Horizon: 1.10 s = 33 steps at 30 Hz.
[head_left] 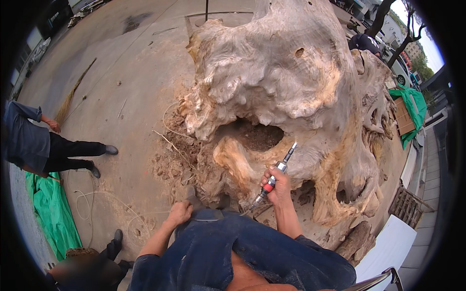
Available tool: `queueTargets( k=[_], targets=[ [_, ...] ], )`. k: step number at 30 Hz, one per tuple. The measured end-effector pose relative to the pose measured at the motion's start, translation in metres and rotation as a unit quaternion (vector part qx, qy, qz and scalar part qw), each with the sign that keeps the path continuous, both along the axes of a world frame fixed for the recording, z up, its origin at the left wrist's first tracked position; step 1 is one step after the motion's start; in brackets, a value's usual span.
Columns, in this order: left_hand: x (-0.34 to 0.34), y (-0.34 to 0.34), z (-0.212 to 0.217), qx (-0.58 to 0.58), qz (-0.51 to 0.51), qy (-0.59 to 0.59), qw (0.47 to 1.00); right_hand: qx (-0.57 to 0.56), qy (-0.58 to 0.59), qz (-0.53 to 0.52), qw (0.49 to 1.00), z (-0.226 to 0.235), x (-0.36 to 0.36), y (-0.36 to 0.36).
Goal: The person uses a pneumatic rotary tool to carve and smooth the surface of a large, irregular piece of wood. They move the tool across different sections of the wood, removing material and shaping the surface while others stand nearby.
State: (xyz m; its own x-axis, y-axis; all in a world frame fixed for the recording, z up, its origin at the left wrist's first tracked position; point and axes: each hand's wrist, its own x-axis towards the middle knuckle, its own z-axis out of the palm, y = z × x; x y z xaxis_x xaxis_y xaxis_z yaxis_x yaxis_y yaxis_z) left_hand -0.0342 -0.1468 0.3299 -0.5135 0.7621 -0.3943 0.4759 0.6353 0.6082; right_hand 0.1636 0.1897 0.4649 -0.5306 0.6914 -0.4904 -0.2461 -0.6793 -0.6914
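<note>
My right hand (277,186) is wrapped round a slim silver, black and red handheld power tool (270,182). Its narrow bit points up and away, in front of a large pale tree root (272,77). A dark hollow (252,136) in the wood, with crumbly brown soil inside, lies just beyond the tool. Beside my waist, my left hand (181,212) is closed with its fingers curled under. What it holds, if anything, is hidden, though a thin pale line on the ground runs toward it.
Loose soil (172,167) and pale cord (90,194) lie on concrete left of the root. One person (43,138) stands at left near a broom (70,99); another (90,269) is low at lower left. Green sheeting (51,211), a white board (388,245) and a wooden pallet (405,208) flank the area.
</note>
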Motion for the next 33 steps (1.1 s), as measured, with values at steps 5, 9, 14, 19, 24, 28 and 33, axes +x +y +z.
queueTargets(
  k=[5,9,14,19,24,28,33],
  targets=[
    [-0.009,0.009,-0.016,0.048,0.051,-0.003,0.998,0.021,-0.016,0.013,1.0,0.002,-0.029,-0.011],
    [-0.039,0.033,-0.013,0.113,0.028,-0.015,0.993,0.027,-0.052,-0.01,0.998,0.007,-0.059,-0.03],
    [-0.084,0.044,-0.003,0.164,0.035,-0.091,0.982,0.017,-0.075,-0.03,0.997,0.003,-0.091,-0.054],
    [-0.122,0.057,0.009,0.205,-0.002,-0.085,0.975,0.039,-0.119,-0.051,0.991,0.009,-0.114,-0.079],
    [-0.166,0.109,0.039,0.343,-0.116,0.093,0.928,0.025,-0.114,-0.123,0.986,0.006,-0.115,-0.095],
    [-0.211,0.184,0.071,0.378,-0.17,0.228,0.881,0.024,-0.117,-0.155,0.981,0.007,-0.117,-0.105],
    [-0.234,0.258,0.084,0.39,-0.177,0.29,0.856,0.025,-0.121,-0.159,0.98,0.004,-0.117,-0.112]
  ],
)
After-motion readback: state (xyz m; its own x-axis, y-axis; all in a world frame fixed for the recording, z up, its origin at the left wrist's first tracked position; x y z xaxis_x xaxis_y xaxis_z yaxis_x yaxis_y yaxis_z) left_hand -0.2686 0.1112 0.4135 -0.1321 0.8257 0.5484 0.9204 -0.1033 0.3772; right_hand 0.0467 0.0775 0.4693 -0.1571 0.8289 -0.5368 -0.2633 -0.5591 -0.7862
